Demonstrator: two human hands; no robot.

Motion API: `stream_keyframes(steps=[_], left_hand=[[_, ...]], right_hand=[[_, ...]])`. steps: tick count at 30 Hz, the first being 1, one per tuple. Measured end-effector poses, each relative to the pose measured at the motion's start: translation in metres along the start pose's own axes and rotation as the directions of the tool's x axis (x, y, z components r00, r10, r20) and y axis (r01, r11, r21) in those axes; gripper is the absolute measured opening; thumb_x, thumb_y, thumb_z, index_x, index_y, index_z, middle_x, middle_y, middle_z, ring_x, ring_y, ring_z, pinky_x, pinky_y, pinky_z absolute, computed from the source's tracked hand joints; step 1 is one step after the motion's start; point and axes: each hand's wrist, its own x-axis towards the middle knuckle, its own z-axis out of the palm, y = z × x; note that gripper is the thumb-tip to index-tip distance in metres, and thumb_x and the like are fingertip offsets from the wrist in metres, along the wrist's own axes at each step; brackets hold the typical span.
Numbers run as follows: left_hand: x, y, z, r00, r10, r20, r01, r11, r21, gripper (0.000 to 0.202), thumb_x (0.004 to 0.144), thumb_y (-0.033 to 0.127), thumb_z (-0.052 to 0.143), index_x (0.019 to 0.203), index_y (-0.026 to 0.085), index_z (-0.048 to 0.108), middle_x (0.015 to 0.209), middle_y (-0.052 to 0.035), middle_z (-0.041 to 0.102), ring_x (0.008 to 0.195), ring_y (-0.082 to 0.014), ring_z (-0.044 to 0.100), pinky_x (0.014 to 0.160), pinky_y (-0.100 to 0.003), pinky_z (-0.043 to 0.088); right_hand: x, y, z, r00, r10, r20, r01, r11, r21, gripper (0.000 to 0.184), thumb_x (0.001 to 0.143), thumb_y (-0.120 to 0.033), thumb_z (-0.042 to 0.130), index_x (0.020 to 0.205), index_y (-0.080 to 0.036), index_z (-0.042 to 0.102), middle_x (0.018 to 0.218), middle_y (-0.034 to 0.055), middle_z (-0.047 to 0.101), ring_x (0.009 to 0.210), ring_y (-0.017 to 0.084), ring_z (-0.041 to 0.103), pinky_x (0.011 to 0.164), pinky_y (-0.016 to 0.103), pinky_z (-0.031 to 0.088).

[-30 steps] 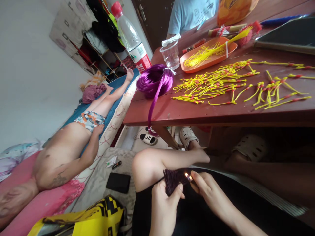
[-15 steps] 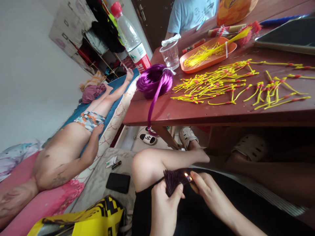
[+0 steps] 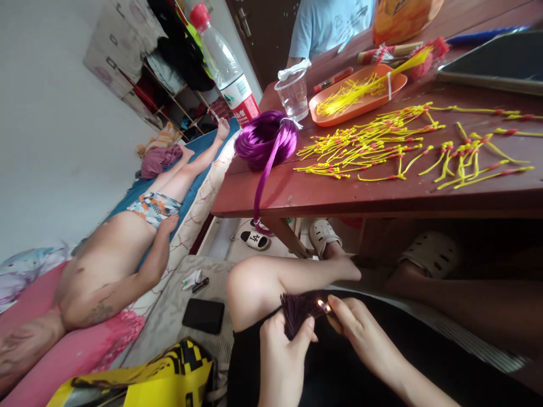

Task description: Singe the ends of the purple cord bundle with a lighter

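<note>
Over my lap, my left hand pinches a fanned bundle of dark purple cords between thumb and fingers. The cord ends spread upward and to the right. My right hand is closed on a lighter, mostly hidden by the fingers. Its small flame burns right beside the cord ends; whether it touches them I cannot tell. On the table above lies a coil of shiny purple cord, one tail hanging over the edge. Several yellow knotted cords with red bits lie beside it.
The red-brown table holds an orange tray of yellow strands, a plastic cup, a bottle and a tablet-like device. A person lies on a bed at left; another sits behind the table. A yellow bag is near my left.
Both hands stay almost in place. The flame remains lit beside the cord ends and has shifted very slightly; the view moves a touch.
</note>
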Motion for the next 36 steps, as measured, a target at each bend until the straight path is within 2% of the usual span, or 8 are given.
stream_keyframes(steps=[7,9,14,19,23,30,33,36], left_hand=[[0.001,-0.004,0.000,0.996,-0.076,0.049,0.084,0.976,-0.200,0.026,0.068,0.028,0.059,0.046,0.016,0.056,0.048,0.0001,0.058,0.051,-0.0152,0.051,0.053,-0.023,0.037],[0.000,-0.005,0.000,0.990,-0.110,0.085,0.131,0.945,-0.300,0.025,0.069,0.029,0.059,0.048,0.016,0.055,0.050,0.0008,0.056,0.055,-0.0139,0.050,0.055,-0.022,0.036],[-0.002,-0.003,0.002,0.980,-0.161,0.117,0.197,0.873,-0.446,0.019,0.067,0.025,0.061,0.052,0.014,0.056,0.047,0.0017,0.054,0.051,-0.0120,0.047,0.053,-0.022,0.035],[-0.002,-0.003,0.005,0.981,-0.089,0.173,0.153,0.899,-0.410,0.020,0.068,0.027,0.061,0.054,0.013,0.059,0.049,0.0007,0.056,0.051,-0.0123,0.049,0.051,-0.022,0.035],[-0.001,-0.004,0.005,0.983,-0.062,0.171,0.120,0.929,-0.351,0.019,0.068,0.026,0.062,0.056,0.012,0.062,0.051,-0.0010,0.059,0.052,-0.0136,0.051,0.052,-0.023,0.038],[-0.003,0.000,0.008,0.986,-0.152,0.068,0.165,0.841,-0.516,0.017,0.066,0.027,0.064,0.072,0.012,0.066,0.067,-0.0048,0.067,0.069,-0.0205,0.060,0.066,-0.028,0.045],[-0.005,0.005,0.007,0.983,-0.182,0.038,0.172,0.813,-0.556,0.014,0.064,0.026,0.065,0.065,0.013,0.066,0.064,-0.0035,0.066,0.066,-0.0179,0.059,0.065,-0.025,0.044],[-0.005,0.006,0.006,0.981,-0.181,0.070,0.190,0.825,-0.532,0.014,0.064,0.025,0.066,0.057,0.013,0.064,0.054,-0.0017,0.063,0.059,-0.0143,0.055,0.059,-0.022,0.041]], right_hand=[[-0.001,-0.005,-0.003,0.989,0.097,-0.110,-0.078,0.983,0.169,0.045,0.080,-0.053,0.029,0.051,-0.020,0.036,0.048,-0.0049,0.032,0.046,0.011,0.031,0.045,0.024,0.027],[0.000,-0.005,-0.004,0.995,0.051,-0.084,-0.029,0.968,0.248,0.046,0.080,-0.053,0.029,0.055,-0.018,0.043,0.047,-0.0054,0.033,0.045,0.011,0.031,0.044,0.023,0.028],[0.001,-0.010,-0.002,0.996,-0.083,0.020,0.075,0.960,0.270,0.029,0.065,-0.044,0.061,0.067,-0.015,0.057,0.051,-0.0032,0.047,0.051,0.013,0.042,0.051,0.024,0.035],[-0.001,-0.011,0.002,0.998,-0.030,0.055,0.007,0.922,0.387,0.027,0.062,-0.036,0.066,0.076,-0.013,0.061,0.047,-0.0032,0.053,0.047,0.014,0.050,0.050,0.025,0.038],[-0.001,-0.015,0.002,0.994,-0.049,0.093,-0.002,0.878,0.479,0.019,0.062,-0.030,0.068,0.066,-0.014,0.060,0.045,-0.0035,0.053,0.045,0.012,0.049,0.048,0.023,0.038],[0.003,-0.011,0.000,0.999,-0.036,0.028,0.026,0.950,0.311,0.022,0.064,-0.031,0.064,0.053,-0.014,0.057,0.047,-0.0030,0.049,0.047,0.011,0.043,0.048,0.023,0.034],[0.004,-0.005,-0.002,0.998,-0.028,0.049,0.018,0.982,0.190,0.017,0.067,-0.028,0.059,0.056,-0.015,0.055,0.049,-0.0035,0.048,0.048,0.012,0.044,0.049,0.023,0.034],[0.003,-0.007,-0.006,0.995,-0.088,-0.052,0.092,0.991,0.093,0.009,0.069,-0.024,0.056,0.069,-0.016,0.058,0.065,0.0005,0.055,0.065,0.018,0.052,0.060,0.026,0.038]])
